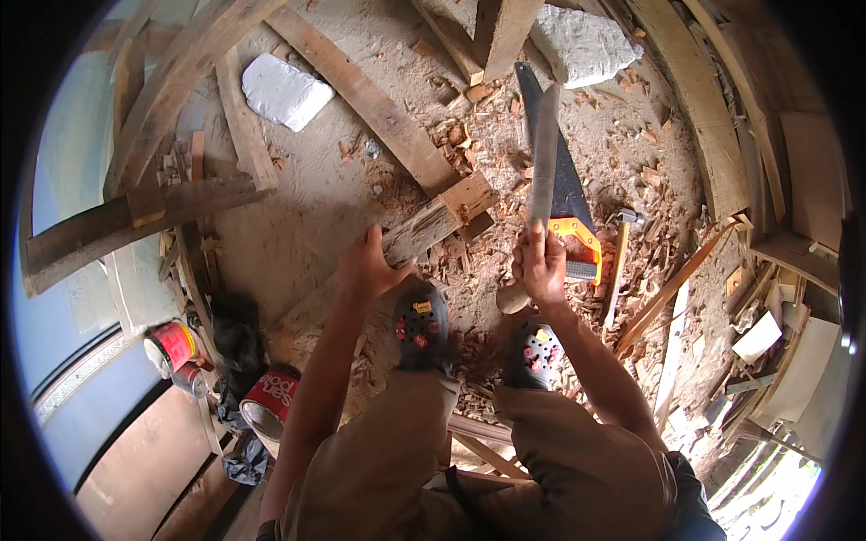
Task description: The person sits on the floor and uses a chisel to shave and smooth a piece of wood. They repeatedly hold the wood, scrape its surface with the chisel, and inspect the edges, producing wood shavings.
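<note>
My left hand (368,263) grips a weathered wooden beam (422,230), thumb and fingers to either side of it. The beam's far end is paler and freshly cut, and it rests over a long plank (370,108). In my right hand (543,261) is the handle of a machete (545,149), its long grey blade pointing away from me. A rounded wooden butt sticks out below the fist. Under and beside the blade, a handsaw (568,185) with an orange and black handle lies on the ground. A hammer (618,270) with a wooden handle lies right of it.
Wood chips (645,180) cover the dirt around my shoes (420,325). Two whitish blocks (287,92) lie at the back. Timber (695,108) stands along the right, and a curved beam (135,221) lies left. Red cans (271,401) stand near my left arm.
</note>
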`<state>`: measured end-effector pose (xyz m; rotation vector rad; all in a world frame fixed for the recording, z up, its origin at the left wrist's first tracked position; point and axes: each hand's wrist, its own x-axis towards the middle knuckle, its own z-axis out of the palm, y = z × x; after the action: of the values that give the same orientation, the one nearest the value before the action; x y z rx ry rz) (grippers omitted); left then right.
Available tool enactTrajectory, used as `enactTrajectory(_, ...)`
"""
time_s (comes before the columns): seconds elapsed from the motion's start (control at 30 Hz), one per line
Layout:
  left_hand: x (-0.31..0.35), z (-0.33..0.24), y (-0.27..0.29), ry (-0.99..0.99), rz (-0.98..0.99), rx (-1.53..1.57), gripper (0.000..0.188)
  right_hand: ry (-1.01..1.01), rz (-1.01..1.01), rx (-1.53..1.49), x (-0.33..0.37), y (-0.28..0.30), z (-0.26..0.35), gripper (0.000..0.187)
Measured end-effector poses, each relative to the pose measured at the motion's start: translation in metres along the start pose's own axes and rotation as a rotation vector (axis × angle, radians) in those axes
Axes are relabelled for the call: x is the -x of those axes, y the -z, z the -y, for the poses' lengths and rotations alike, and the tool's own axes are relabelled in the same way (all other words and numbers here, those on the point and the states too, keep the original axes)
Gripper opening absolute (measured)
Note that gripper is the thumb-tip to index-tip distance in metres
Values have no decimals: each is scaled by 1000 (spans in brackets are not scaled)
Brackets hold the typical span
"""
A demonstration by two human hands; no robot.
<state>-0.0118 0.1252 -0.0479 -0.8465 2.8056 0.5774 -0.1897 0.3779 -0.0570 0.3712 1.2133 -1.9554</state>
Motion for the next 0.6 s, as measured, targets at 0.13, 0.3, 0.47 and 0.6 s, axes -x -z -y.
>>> enactTrajectory(0.13, -9, 7, 3, 22, 57, -27, 72, 3, 102, 869, -7, 7, 11, 33)
enactTrajectory(0.3, -9, 2, -2, 55, 119, 60, 74, 253, 70, 761, -7, 22, -10, 36)
enactTrajectory(0.47, -2, 3, -2, 42, -40, 33, 70, 92, 119, 605, 8, -5, 3, 35)
enactTrajectory(0.6, -8, 9, -6, -3, 17, 134, 70, 265, 118, 966, 5, -1, -11, 35)
